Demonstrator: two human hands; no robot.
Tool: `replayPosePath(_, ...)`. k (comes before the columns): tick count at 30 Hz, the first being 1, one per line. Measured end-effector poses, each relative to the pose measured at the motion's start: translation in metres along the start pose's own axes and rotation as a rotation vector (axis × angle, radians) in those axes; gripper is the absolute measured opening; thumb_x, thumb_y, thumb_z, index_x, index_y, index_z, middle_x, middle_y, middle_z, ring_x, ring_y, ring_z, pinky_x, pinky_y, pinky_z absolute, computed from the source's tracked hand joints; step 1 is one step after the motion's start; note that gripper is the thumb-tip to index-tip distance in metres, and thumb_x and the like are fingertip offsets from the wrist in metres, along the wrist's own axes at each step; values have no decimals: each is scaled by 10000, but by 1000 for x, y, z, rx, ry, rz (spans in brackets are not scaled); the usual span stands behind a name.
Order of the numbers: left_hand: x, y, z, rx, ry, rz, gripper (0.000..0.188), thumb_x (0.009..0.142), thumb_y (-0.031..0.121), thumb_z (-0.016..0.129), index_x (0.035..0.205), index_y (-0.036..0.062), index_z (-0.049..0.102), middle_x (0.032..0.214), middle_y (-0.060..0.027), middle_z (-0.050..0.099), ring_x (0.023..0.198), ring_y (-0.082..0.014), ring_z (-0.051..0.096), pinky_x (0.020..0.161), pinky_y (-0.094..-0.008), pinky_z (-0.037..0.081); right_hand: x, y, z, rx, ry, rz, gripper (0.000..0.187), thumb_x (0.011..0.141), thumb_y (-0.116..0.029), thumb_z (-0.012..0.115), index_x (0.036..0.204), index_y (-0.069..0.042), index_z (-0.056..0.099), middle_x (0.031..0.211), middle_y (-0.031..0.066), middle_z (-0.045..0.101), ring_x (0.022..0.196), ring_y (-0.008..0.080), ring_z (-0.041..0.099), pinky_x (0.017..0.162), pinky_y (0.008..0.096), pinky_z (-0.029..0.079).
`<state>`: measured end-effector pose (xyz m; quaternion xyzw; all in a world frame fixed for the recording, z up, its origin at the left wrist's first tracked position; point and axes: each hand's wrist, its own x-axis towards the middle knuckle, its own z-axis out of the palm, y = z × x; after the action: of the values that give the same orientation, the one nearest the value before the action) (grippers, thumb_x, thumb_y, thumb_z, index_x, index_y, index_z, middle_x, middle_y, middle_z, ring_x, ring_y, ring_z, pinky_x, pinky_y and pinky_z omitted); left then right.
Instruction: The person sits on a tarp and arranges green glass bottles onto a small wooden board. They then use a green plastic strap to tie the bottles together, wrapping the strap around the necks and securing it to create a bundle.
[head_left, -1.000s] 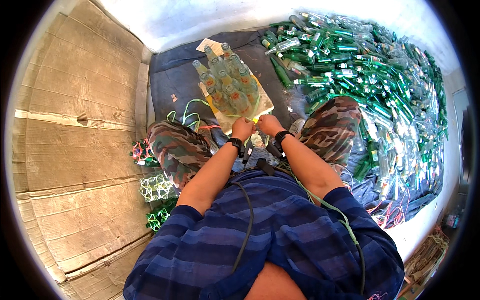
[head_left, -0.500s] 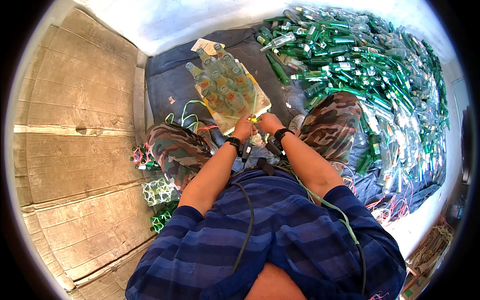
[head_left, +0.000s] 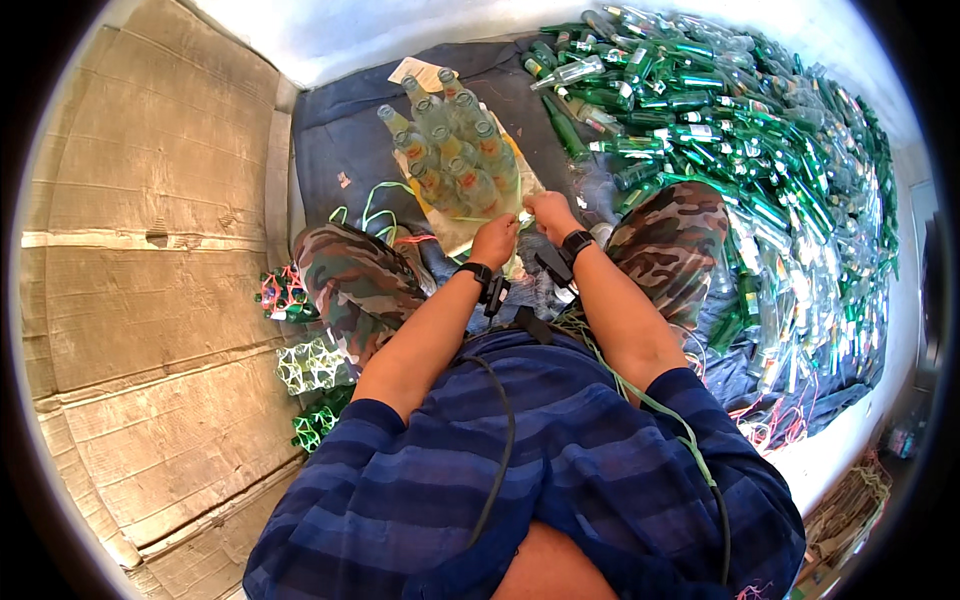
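Observation:
A tight group of clear glass bottles [head_left: 455,165] with reddish marks stands upright on a flat pale board [head_left: 455,232], just ahead of my hands. Light green string [head_left: 377,213] trails from the left of the board, and a strand runs at the right side of the bottles toward my fingers. My left hand [head_left: 494,241] is closed on the string by the board's near edge. Slightly farther right, my right hand [head_left: 552,214] is closed on it too. A short pale stretch of it shows between the hands; the rest is hidden by my fingers.
A large heap of green and clear bottles [head_left: 700,110] covers the right side. Bundles of bottles bound with string [head_left: 310,365] lie by my left knee, beside a cardboard sheet [head_left: 160,290]. A paper piece [head_left: 418,72] lies behind the group.
My hands, which were together, have drawn apart; the right has moved up and rightward, the left stays near the board's edge. The bottles sit slightly farther up in view.

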<state>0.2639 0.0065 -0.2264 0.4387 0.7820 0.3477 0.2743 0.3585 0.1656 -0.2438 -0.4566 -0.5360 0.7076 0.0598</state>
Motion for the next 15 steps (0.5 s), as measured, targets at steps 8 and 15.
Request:
replayPosePath(8,-2,17,-3,95,50,42,241,1016,276,541,1082,74,655,946,-233,699,905,-474,647,754,-558,494,-17,-6,7,-454,-76,-501,243,927,-237,607,890,-11,686,840,157,698,714,329,652,662,444,500)
replayPosePath(15,-3,28,-5,239,112,40,214,1014,265,531,1115,131,663,906,-199,715,841,-449,667,728,-570,508,-25,-4,5,-681,37,-639,271,963,-209,554,1079,-58,747,1001,191,738,1011,408,686,890,489,548)
